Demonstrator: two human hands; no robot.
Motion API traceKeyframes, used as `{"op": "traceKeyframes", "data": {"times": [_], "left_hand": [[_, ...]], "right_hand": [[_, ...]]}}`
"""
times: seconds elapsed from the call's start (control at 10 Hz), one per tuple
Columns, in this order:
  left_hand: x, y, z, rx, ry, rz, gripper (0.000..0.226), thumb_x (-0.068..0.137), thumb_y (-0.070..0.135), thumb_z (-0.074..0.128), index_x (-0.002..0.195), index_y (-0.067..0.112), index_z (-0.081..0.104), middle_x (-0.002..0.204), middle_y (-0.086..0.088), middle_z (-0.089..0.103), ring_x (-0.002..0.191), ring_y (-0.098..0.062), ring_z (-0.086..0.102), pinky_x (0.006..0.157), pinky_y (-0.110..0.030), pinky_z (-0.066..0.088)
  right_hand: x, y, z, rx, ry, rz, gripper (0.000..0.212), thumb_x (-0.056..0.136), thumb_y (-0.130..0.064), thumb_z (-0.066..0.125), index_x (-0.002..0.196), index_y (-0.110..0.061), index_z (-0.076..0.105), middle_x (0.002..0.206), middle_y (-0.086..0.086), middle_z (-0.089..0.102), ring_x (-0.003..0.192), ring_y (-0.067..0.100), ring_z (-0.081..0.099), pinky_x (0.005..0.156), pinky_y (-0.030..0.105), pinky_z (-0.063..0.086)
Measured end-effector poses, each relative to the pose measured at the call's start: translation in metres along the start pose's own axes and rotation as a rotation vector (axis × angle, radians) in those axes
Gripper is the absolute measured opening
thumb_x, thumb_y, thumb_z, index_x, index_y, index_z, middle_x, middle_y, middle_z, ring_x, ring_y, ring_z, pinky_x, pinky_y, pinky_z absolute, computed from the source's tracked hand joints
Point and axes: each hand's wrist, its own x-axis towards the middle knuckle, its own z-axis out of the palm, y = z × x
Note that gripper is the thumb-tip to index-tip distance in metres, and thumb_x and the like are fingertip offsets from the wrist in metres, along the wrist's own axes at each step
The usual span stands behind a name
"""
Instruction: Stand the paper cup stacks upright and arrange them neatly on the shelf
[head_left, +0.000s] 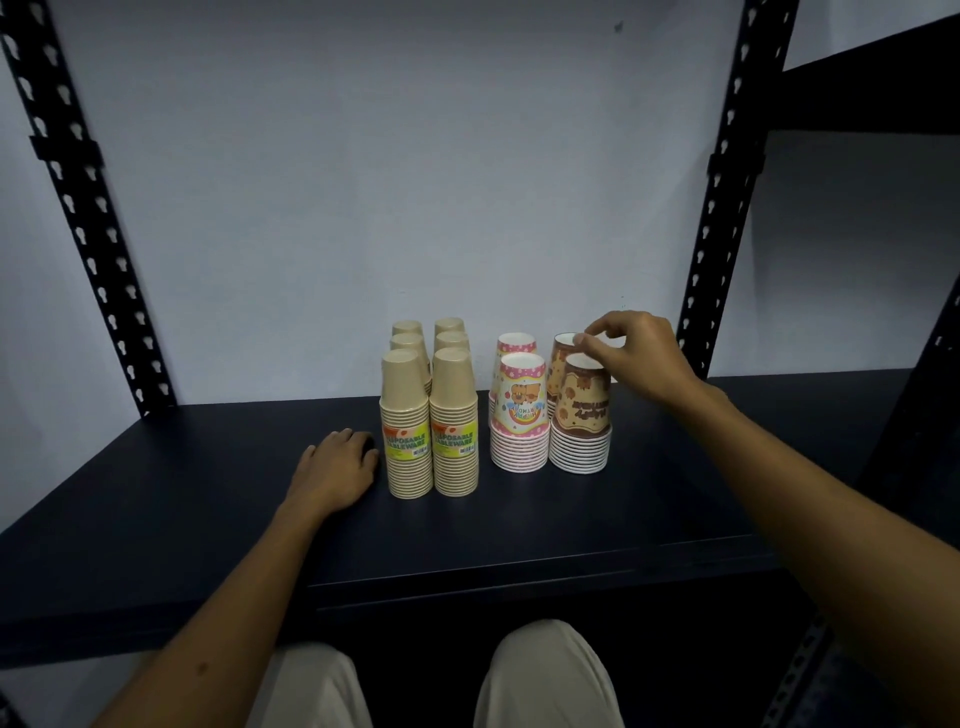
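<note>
Cup stacks (519, 410) stand upright, mouths down; right hand (636, 353) pinches rear brown stack (563, 353), left hand (337, 467) flat on shelf (208, 493).

A single wide-angle view from a camera worn on the person's head, looking forward and downward. It faces a dark metal shelf board (208, 519) head-on, with a pale wall directly behind it. The camera sits close, near enough that both bare forearms reach in from the bottom corners and the person's knees in light trousers (545, 675) fill the bottom edge. Black perforated steel uprights (727, 208) lean inward at both sides, bent by the wide lens. No second view is provided.
</note>
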Motion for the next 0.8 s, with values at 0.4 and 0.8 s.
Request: {"op": "traceKeyframes", "data": {"times": [0.4,0.8], "left_hand": [[0.001,-0.003,0.002,-0.015,0.010,0.014,0.033,0.098,0.039,0.036,0.119,0.021,0.055,0.115,0.001,0.056,0.114,-0.018,0.051,0.103,-0.049,0.038],[0.003,-0.003,0.005,-0.028,0.015,0.006,0.035,0.098,0.038,0.036,0.124,0.021,0.054,0.121,-0.001,0.056,0.119,-0.020,0.050,0.106,-0.050,0.036]], "right_hand": [[0.064,-0.009,0.017,-0.195,-0.407,0.184,0.029,0.090,-0.017,0.064,0.115,-0.004,0.068,0.121,0.013,0.065,0.090,0.022,0.058,0.062,0.025,0.046],[0.058,-0.002,0.024,-0.148,-0.301,0.204,0.030,0.089,-0.021,0.065,0.114,-0.005,0.068,0.121,0.013,0.066,0.088,0.021,0.058,0.058,0.022,0.045]]}}
